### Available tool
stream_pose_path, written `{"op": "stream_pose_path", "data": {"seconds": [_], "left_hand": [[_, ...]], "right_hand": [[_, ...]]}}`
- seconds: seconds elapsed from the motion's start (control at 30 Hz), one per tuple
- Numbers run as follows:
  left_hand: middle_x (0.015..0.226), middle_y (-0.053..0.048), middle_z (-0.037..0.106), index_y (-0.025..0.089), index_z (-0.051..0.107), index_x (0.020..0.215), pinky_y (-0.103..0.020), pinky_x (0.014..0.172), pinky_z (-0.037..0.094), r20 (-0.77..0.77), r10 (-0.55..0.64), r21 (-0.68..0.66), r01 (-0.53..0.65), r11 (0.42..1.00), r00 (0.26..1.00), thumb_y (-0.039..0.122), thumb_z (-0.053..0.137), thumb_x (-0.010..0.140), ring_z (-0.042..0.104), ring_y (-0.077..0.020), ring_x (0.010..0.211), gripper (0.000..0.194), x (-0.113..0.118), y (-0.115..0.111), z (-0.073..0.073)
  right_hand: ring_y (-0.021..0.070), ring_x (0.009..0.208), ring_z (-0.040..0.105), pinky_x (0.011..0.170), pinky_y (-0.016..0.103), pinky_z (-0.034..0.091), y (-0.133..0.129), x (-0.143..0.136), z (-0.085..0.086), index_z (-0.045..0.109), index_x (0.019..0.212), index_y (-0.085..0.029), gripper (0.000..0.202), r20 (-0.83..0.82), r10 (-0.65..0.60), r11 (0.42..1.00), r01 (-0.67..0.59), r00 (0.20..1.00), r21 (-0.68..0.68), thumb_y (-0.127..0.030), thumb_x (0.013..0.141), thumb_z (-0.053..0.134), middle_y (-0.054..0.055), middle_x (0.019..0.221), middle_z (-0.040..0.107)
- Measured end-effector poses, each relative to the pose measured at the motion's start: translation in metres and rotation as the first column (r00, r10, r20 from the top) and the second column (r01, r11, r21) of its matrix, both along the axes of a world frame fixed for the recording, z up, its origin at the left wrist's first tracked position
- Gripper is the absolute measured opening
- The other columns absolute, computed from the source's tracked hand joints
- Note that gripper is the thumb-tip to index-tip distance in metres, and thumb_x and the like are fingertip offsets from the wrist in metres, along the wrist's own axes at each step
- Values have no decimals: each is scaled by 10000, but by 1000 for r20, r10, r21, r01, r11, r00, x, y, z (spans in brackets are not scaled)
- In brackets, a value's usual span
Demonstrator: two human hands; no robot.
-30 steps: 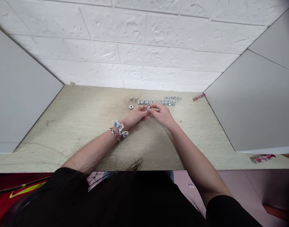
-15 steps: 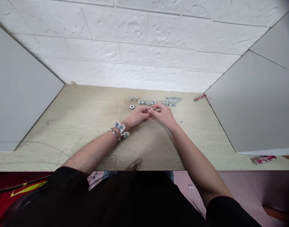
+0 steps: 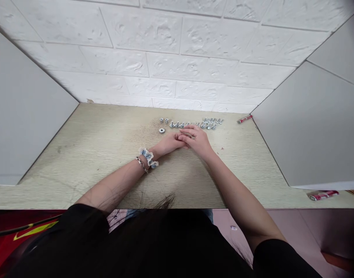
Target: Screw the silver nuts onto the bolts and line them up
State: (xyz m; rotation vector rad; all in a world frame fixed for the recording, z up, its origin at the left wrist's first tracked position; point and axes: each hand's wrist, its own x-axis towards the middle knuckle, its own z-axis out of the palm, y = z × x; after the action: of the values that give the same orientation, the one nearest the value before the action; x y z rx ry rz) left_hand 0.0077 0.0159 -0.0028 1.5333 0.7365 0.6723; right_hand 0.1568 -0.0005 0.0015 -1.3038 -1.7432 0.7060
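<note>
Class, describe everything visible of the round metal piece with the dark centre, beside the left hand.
The round piece is silvery and looks metallic, with a broad ring around a dark centre. It lies on the pale tabletop, nearer the person than two small metal parts. It appears apart from the left hand. Finer detail is too small to tell.

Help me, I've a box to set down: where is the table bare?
Small specks aside, two patches of the table look bare: between the left panel and left forearm, and between the right forearm and right panel. It's crowded near the wall, where screws line up just beyond the left hand and right hand.
</note>
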Motion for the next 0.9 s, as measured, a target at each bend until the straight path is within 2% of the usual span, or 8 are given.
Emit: {"op": "stream_pose_path", "data": {"seconds": [0.23,0.43,0.57,0.63,0.77,0.9], "left_hand": [[755,-9,645,113,670,849,-235,730,451,153,39,-172,-12,985,987,255,684,714,581,-83,714,197,0,1,-4],[806,-14,658,120,676,926,-225,755,446,172,127,-282,-75,957,977,250,742,671,596,-68,730,294,0,2,-3],[817,-8,652,116,684,880,-218,755,446,198,167,-327,-95,940,966,235,765,639,578,-50,702,281,0,2,-2],[815,-8,652,116,687,878,-213,738,447,194,166,-322,-97,942,967,232,759,639,575,-52,704,276,0,2,-2],[782,-4,647,113,686,860,-210,712,448,164,137,-272,-89,958,977,242,731,659,567,-59,699,243,0,2,-1],[730,0,640,110,678,792,-221,711,447,113,74,-195,-51,980,991,245,688,692,562,-71,691,168,0,0,0]], "right_hand": [[216,995,602,928,378,452,5,7,3,734,740,-204,260,-258,-15,988,-24,966,-149,-449,656,708,61,1002,660],[171,827,618,800,332,495,3,5,6,691,826,-187,246,-367,-20,946,-101,930,-307,-359,652,680,29,869,682],[187,1002,590,953,355,422,3,7,7,689,755,-191,149,-289,-46,972,-24,956,-232,-283,642,655,31,993,666],[191,1020,586,992,371,391,4,9,8,694,721,-195,111,-241,-48,978,-3,969,-207,-261,645,648,30,996,663],[194,979,597,976,382,403,4,9,9,688,693,-199,80,-187,-60,987,31,980,-158,-249,635,669,23,933,671],[204,944,597,886,380,460,2,7,6,686,758,-195,143,-162,-35,992,14,986,-129,-284,645,678,32,909,663]]}}
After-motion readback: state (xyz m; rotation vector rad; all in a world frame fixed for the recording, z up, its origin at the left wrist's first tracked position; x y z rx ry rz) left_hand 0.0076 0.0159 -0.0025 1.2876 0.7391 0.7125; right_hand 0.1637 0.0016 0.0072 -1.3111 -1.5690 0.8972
